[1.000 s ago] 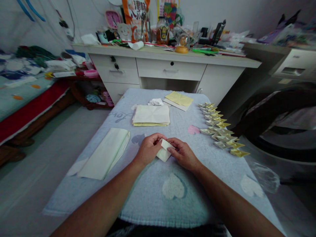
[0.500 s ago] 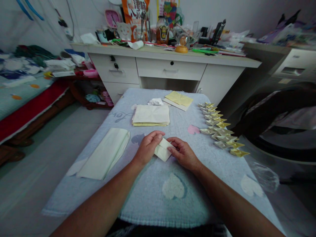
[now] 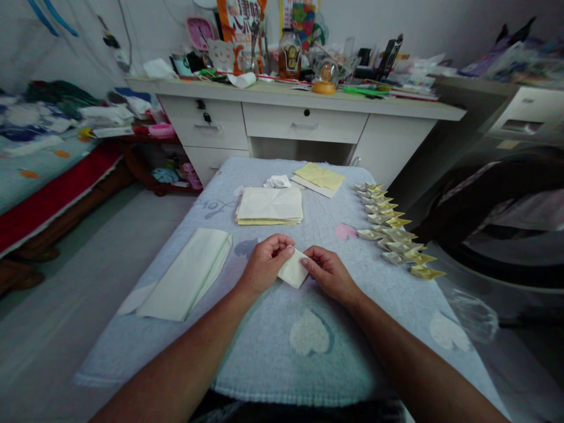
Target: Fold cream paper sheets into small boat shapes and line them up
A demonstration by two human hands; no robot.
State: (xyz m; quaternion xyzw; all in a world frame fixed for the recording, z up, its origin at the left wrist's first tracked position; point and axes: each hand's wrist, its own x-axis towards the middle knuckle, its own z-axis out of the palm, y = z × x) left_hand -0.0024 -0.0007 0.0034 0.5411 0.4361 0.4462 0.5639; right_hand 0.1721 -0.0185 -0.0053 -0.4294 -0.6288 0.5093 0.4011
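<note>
Between my two hands is a small folded piece of paper (image 3: 294, 271), pale cream and roughly square, tilted with one corner toward me. My left hand (image 3: 269, 258) pinches its left upper edge between thumb and fingers. On the opposite side my right hand (image 3: 328, 271) grips the right corner, thumb on top. Beyond the hands lies a stack of cream and yellow paper sheets (image 3: 269, 204). A larger folded pale sheet (image 3: 187, 273) rests to the left. Along the right side sit several folded paper boats (image 3: 399, 235), white and yellow, in a row.
A blue patterned cloth (image 3: 259, 358) covers the table. Near its far edge are a crumpled white paper (image 3: 277, 181) and yellow and white sheets (image 3: 321, 178). Behind stands a cluttered white desk (image 3: 304, 124); a washing machine (image 3: 524, 117) is at right, a bed (image 3: 53, 176) at left.
The folded paper has turned slightly in my hands, and a fold line visible across it before no longer shows. My right thumb has shifted a little up and right.
</note>
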